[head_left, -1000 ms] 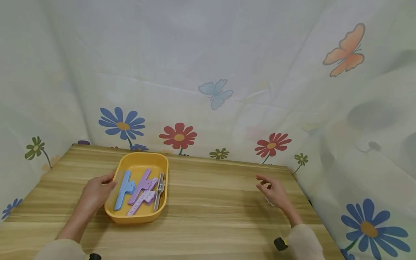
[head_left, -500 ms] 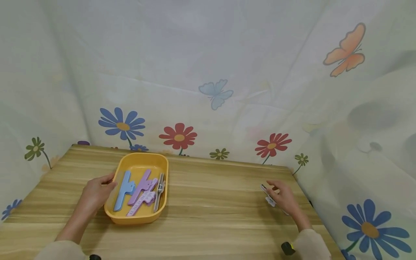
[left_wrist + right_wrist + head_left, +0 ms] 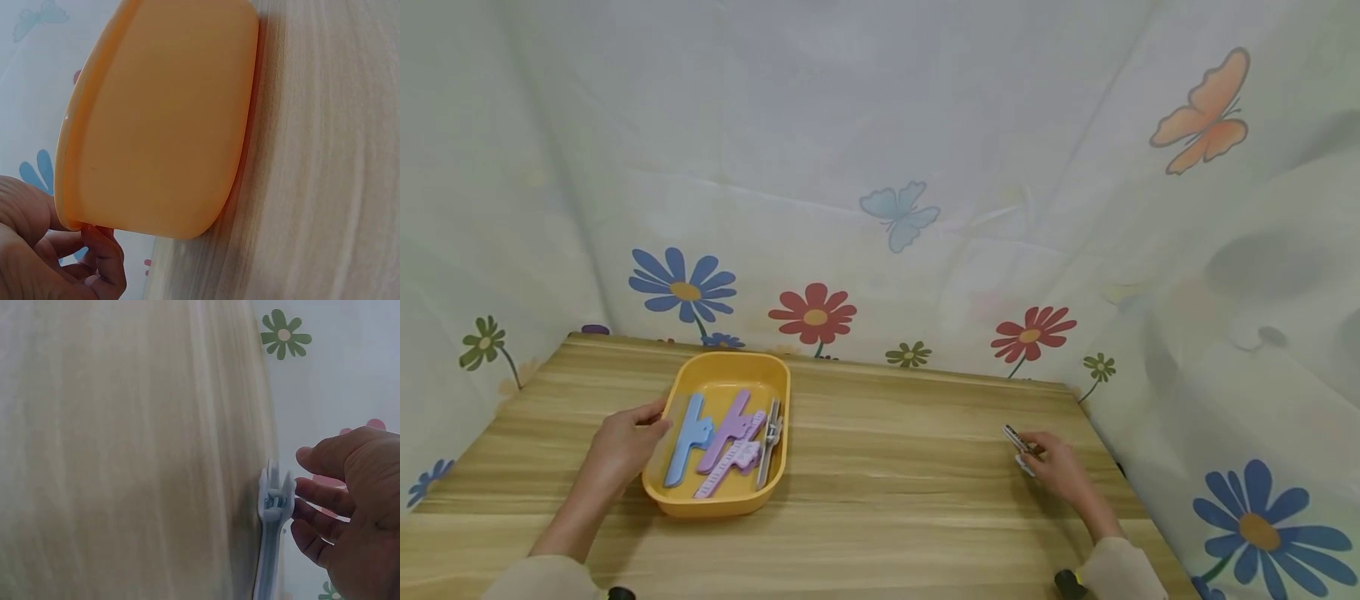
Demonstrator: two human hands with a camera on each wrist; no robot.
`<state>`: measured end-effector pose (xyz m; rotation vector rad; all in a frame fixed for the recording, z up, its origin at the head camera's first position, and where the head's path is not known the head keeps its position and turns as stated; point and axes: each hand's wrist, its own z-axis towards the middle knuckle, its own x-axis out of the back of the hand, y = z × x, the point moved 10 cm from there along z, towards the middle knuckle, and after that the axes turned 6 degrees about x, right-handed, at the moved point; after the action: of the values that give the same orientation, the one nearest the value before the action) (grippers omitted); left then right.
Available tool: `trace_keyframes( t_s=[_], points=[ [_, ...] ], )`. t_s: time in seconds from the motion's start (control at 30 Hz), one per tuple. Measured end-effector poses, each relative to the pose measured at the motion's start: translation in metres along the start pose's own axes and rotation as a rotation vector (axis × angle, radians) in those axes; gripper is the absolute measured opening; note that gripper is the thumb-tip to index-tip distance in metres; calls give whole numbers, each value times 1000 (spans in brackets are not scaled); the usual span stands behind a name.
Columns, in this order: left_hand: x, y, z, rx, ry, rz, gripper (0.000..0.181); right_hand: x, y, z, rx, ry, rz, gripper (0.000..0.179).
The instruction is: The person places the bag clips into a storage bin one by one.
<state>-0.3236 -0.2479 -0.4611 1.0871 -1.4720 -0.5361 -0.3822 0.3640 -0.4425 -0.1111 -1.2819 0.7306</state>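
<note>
My left hand (image 3: 628, 442) holds the rim of the yellow plastic tray (image 3: 722, 504) at its left side, thumb above and fingers below the lip in the left wrist view. Inside lie a blue bag clip (image 3: 683, 442), a purple one (image 3: 724, 435), a patterned lilac one (image 3: 730, 467) and a clip turned edge-up (image 3: 769, 446). At the right of the table, my right hand (image 3: 1060, 475) is at a pale bag clip (image 3: 270, 531). Its fingertips (image 3: 300, 487) meet one lever of that clip, while the thumb (image 3: 319, 456) stands apart from it.
The wood-patterned table (image 3: 887, 467) backs onto a white cloth (image 3: 850, 125) printed with flowers and butterflies, which also hangs at both sides. The table's right edge runs close to my right hand.
My right hand has moved right and nearer to me, down to the pale clip, which its fingers now touch. The left hand and the tray have stayed in place.
</note>
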Motion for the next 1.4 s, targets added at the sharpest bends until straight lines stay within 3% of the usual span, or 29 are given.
trace_keyframes(
  t_s=[0.33, 0.57, 0.8, 1.2, 1.4],
  points=[
    [0, 1, 0, -3, 1, -2, 56, -7, -3, -2, 131, 13, -79, 26],
    [0, 1, -2, -11, 4, 6, 56, -13, 3, -4, 128, -29, -207, 35],
    [1, 5, -3, -76, 13, -10, 54, -14, 1, -4, 136, -71, -195, 41],
    [1, 4, -3, -51, 4, -3, 56, -16, 3, -5, 192, -127, -108, 45],
    [1, 3, -3, -44, 7, -5, 56, -17, 1, -6, 216, -181, -119, 52]
  ],
)
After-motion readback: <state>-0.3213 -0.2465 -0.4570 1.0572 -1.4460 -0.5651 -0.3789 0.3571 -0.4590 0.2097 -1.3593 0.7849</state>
